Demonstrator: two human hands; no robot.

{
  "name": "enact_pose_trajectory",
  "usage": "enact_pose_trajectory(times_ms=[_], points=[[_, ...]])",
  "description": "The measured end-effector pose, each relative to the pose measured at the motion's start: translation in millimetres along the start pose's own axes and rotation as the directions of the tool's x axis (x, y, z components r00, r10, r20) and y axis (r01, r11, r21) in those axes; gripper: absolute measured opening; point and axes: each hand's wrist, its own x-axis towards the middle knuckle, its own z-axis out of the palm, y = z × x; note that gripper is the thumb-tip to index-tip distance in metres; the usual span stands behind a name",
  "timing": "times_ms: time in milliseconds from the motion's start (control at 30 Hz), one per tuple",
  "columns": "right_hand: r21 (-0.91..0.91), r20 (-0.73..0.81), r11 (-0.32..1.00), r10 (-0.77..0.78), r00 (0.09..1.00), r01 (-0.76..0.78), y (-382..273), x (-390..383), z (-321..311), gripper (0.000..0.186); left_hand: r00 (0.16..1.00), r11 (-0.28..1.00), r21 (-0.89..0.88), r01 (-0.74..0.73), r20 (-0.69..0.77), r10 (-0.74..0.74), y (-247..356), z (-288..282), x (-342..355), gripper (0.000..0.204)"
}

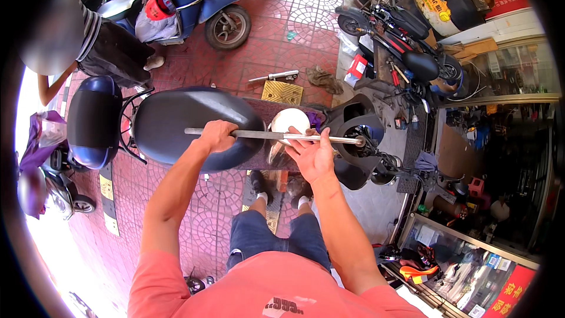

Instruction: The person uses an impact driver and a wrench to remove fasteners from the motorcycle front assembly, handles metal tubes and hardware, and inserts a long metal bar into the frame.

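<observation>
Fingers of the left hand grip a long metal rod above the black scooter seat — those of the right hand, loosely open, lie against it — while a yellow label and a red sign carry printed characters.

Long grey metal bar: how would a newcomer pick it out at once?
Find the long black scooter seat left of centre. Over its right half, the left hand grips a straight grey metal bar that runs on past the right hand. Unlike the round white object nearby, it is slender, its right part shiny.
</observation>
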Motion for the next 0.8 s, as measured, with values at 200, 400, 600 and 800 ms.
enact_pose_trajectory(times_ms=[200,400,600,800], points=[[-0.001,0.001,1.000,0.013,1.000,-0.013,-1.9,-3.8,6.2,0.058,0.991,1.000,0.001,-0.012,0.136,0.012,-0.7,-6.7,6.7,0.017],[-0.002,-0.015,1.000,-0.011,1.000,0.011,-1.4,-1.5,9.0,0.058,0.984,1.000,-0.019,-0.023,0.178,0.026,6.3,-18.4,15.5,0.020],[0.013,-0.026,1.000,0.000,1.000,0.000,0.4,-1.6,10.4,0.057,0.973,0.998,-0.034,-0.062,0.222,0.068,-0.2,-16.5,19.6,0.020],[-0.007,-0.053,0.999,-0.032,0.998,0.032,0.3,-1.2,15.2,0.056,0.994,0.995,0.023,-0.092,-0.051,0.093,7.7,-6.7,15.2,0.015]])
